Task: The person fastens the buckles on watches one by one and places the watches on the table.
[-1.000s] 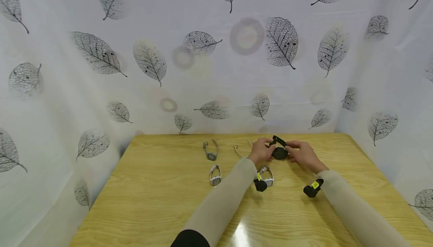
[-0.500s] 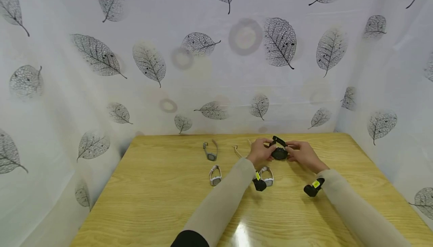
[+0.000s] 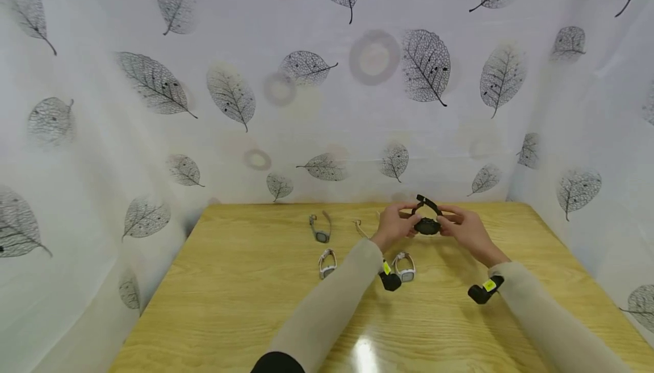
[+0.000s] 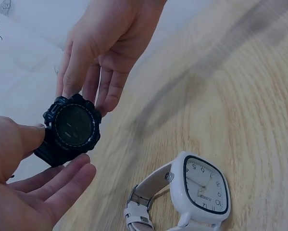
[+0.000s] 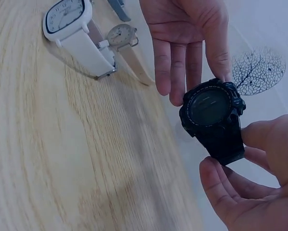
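Note:
My left hand (image 3: pixel 394 225) and right hand (image 3: pixel 469 233) hold a black digital wristwatch (image 3: pixel 427 226) between them, just above the far part of the table. Its strap arches up behind the face. In the left wrist view, my left thumb and fingers pinch the strap beside the round case (image 4: pixel 74 126). From the right wrist view, my right hand (image 5: pixel 259 178) grips the strap on the other side, its thumb on the band. A white square-faced watch (image 3: pixel 407 275) stands on the table near my left wrist.
On the wooden table (image 3: pixel 230 293) to the left stand a grey watch (image 3: pixel 322 237) and another white watch (image 3: pixel 328 272). A small beige-strapped watch (image 5: pixel 122 36) lies partly behind my left hand. A leaf-patterned curtain (image 3: pixel 327 123) borders the table's back and sides.
Both hands have raised the black watch slightly and shifted it a little to the right. Its strap now stands higher and wider apart. The other watches stay put.

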Demonstrator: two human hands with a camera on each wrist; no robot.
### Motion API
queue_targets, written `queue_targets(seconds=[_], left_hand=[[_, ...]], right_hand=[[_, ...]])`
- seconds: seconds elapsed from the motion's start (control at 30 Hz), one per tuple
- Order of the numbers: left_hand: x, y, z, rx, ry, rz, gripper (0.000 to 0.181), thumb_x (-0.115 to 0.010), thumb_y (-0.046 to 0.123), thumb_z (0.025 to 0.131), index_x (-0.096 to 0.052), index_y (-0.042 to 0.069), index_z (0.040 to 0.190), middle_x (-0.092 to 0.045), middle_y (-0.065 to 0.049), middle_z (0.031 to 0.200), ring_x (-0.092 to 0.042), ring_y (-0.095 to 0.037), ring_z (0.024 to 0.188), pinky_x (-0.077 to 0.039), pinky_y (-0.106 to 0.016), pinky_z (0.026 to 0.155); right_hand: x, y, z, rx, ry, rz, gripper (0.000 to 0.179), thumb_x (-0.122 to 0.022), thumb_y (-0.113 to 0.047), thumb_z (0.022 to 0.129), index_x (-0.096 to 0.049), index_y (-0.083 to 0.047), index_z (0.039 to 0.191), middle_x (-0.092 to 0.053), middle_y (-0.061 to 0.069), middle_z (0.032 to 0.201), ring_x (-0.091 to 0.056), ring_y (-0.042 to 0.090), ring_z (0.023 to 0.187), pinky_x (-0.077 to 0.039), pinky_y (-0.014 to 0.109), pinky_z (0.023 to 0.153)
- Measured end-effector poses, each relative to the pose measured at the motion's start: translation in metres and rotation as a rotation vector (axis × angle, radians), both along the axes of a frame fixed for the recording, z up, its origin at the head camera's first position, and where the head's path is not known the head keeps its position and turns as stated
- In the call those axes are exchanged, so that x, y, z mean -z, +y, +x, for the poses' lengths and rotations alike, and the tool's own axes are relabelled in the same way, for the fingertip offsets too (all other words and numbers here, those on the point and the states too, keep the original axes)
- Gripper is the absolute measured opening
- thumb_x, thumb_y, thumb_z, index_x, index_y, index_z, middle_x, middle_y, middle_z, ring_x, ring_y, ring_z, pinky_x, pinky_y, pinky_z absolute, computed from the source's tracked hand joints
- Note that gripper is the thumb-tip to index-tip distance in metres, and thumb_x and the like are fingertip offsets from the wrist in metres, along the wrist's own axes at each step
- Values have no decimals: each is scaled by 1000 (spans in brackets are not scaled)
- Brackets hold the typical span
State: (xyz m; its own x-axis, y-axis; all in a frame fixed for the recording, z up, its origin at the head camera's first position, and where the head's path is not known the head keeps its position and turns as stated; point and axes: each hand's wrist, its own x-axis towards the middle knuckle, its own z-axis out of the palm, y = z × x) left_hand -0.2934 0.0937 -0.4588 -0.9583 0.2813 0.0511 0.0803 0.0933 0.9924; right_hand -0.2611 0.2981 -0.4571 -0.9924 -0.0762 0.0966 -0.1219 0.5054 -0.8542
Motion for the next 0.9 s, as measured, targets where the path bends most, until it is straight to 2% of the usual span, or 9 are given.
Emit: queue_targets(seconds=[0.13, 0.2, 0.37, 0.47, 0.6, 0.9], left_hand=[[1, -2, 3, -15, 10, 22, 29, -69, 8, 100, -71, 8, 128, -76, -12, 98, -72, -48, 85, -62, -54, 72], [1, -3, 4, -34, 15, 36, 26, -69, 9, 99, -73, 8, 125, -76, -9, 98, -72, -47, 86, -62, -53, 74], [1, -8, 7, -53, 46, 71, 21, -70, 8, 99, -75, 7, 120, -76, -9, 98, -73, -44, 87, -61, -54, 79], [0, -10, 8, -42, 47, 107, 18, -70, 7, 98, -76, 7, 116, -77, -11, 99, -72, -46, 89, -61, -55, 81], [-1, -12, 10, -35, 44, 143, 14, -72, 7, 97, -77, 11, 109, -77, -13, 100, -72, -47, 89, -60, -56, 82], [-2, -17, 14, -18, 72, 165, 13, -72, 2, 96, -78, 8, 105, -76, -17, 103, -76, -29, 77, -61, -56, 80]], right_hand=[[-1, -1, 6, -3, 33, 12, 52, -59, -21, 107, -45, 1, 152, -57, 35, 136, -73, 41, 98, -59, 49, 88], [-1, -2, 9, -2, 50, 8, 53, -60, -22, 106, -46, 0, 152, -57, 35, 136, -74, 37, 97, -60, 49, 87], [-1, -4, 17, 9, 92, -34, 53, -62, -24, 105, -48, -2, 152, -58, 34, 136, -74, 11, 93, -62, 43, 84], [-3, -4, 21, 13, 129, -47, 52, -63, -23, 105, -50, -3, 151, -60, 33, 135, -71, 2, 89, -62, 38, 80], [-3, -5, 23, 6, 176, -77, 50, -64, -22, 104, -52, -3, 149, -61, 32, 132, -71, 1, 88, -63, 33, 78], [0, -6, 28, -26, 206, -121, 49, -65, -17, 103, -52, -1, 148, -59, 34, 133, -71, 1, 90, -63, 36, 76]])
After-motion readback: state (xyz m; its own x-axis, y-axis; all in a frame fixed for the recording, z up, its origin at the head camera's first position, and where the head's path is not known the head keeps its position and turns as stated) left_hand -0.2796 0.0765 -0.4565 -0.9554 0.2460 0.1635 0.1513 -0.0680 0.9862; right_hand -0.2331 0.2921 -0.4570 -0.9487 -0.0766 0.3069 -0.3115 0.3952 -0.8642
